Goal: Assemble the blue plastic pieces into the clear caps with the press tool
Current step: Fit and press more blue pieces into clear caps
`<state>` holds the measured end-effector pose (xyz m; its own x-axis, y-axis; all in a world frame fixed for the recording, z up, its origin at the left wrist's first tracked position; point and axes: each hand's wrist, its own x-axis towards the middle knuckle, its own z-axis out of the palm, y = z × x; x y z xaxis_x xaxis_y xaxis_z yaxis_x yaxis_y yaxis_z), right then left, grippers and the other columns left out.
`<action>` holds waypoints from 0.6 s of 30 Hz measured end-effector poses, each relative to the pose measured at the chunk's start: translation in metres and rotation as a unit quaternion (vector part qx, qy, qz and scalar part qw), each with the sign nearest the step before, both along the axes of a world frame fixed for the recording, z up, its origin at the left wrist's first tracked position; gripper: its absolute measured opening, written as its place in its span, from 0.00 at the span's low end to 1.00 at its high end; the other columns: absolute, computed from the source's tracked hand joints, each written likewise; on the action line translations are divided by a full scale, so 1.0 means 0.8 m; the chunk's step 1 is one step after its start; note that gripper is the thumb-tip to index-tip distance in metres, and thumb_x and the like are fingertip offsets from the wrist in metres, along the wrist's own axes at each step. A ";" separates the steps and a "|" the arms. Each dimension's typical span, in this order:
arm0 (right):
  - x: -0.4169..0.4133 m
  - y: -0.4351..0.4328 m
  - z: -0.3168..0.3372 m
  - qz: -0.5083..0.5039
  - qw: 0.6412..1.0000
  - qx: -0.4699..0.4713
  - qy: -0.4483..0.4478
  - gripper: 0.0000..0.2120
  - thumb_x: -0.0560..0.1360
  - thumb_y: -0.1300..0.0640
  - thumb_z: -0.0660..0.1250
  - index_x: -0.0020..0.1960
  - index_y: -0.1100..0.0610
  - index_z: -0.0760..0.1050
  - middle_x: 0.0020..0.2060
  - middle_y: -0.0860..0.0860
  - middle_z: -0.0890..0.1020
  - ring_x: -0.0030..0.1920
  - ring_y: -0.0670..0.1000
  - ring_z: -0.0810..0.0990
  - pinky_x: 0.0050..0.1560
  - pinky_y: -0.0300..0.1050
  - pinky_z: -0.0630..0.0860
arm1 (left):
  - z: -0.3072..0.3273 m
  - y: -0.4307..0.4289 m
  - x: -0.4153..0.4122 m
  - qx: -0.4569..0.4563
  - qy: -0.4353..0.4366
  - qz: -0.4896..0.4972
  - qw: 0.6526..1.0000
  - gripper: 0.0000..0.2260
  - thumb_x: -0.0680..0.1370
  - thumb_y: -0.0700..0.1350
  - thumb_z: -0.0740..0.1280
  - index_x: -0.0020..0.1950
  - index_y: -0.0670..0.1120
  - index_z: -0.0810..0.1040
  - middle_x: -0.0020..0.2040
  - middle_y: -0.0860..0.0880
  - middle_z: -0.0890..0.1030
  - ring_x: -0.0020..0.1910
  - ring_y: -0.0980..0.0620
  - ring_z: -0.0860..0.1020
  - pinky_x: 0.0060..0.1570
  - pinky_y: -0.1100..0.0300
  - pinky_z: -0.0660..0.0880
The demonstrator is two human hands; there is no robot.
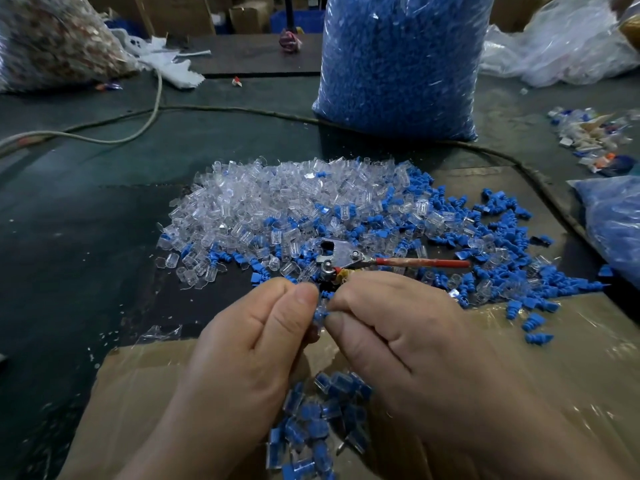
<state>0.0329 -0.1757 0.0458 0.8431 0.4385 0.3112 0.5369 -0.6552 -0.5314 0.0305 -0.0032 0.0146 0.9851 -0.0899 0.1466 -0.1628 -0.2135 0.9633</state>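
Observation:
My left hand (249,344) and my right hand (398,337) meet at the fingertips, both pinching one small blue piece in a clear cap (320,315). Just beyond them lies the press tool (341,259), a metal head with a red handle (422,262) pointing right. A heap of clear caps (277,202) spreads behind it, with loose blue pieces (495,244) scattered to the right. Several assembled blue-in-clear parts (322,417) lie below my hands on a cardboard box (554,358).
A tall clear bag of blue pieces (398,64) stands at the back. Another bag of blue parts (613,223) sits at the right edge. Cables (152,109) cross the dark table (69,220). Scrap parts (588,136) lie far right; a bag of mixed pieces (45,39) sits far left.

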 end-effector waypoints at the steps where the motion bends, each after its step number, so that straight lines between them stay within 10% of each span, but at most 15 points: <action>1: 0.000 0.000 0.000 0.000 1.000 -0.010 -0.001 0.15 0.79 0.46 0.53 0.39 0.51 0.69 0.34 0.43 0.70 0.37 0.45 0.70 0.36 0.44 0.69 | 0.000 -0.002 0.000 -0.002 0.006 0.000 1.000 0.20 0.73 0.67 0.62 0.34 0.51 0.74 0.26 0.57 0.70 0.26 0.58 0.67 0.24 0.63 0.66; 9: 0.001 0.004 0.003 0.015 0.994 -0.073 -0.082 0.14 0.80 0.50 0.55 0.39 0.54 0.69 0.35 0.45 0.70 0.36 0.47 0.68 0.39 0.43 0.67 | -0.005 -0.005 0.000 -0.004 0.017 -0.023 1.000 0.26 0.73 0.70 0.60 0.36 0.47 0.74 0.28 0.52 0.71 0.28 0.55 0.69 0.30 0.57 0.68; 14: -0.006 0.004 0.003 -0.007 0.989 0.100 0.107 0.15 0.77 0.46 0.59 0.37 0.55 0.71 0.31 0.46 0.74 0.34 0.47 0.73 0.32 0.40 0.68 | 0.006 -0.016 -0.006 -0.029 -0.025 -0.027 0.999 0.12 0.73 0.62 0.60 0.35 0.60 0.77 0.27 0.57 0.76 0.27 0.63 0.73 0.29 0.69 0.70; 18: -0.006 0.008 0.012 -0.028 0.906 0.251 0.340 0.12 0.70 0.48 0.61 0.32 0.54 0.73 0.25 0.46 0.70 0.27 0.44 0.67 0.27 0.38 0.65 | 0.018 -0.017 -0.008 0.030 -0.096 -0.011 0.995 0.12 0.74 0.64 0.59 0.38 0.58 0.75 0.28 0.58 0.75 0.28 0.62 0.71 0.29 0.64 0.69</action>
<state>0.0282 -0.1690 0.0552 0.9309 0.3373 -0.1403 -0.0528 -0.2557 -0.9653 0.0241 -0.0169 0.0288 0.9372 -0.1254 0.3255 -0.3478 -0.2634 0.8998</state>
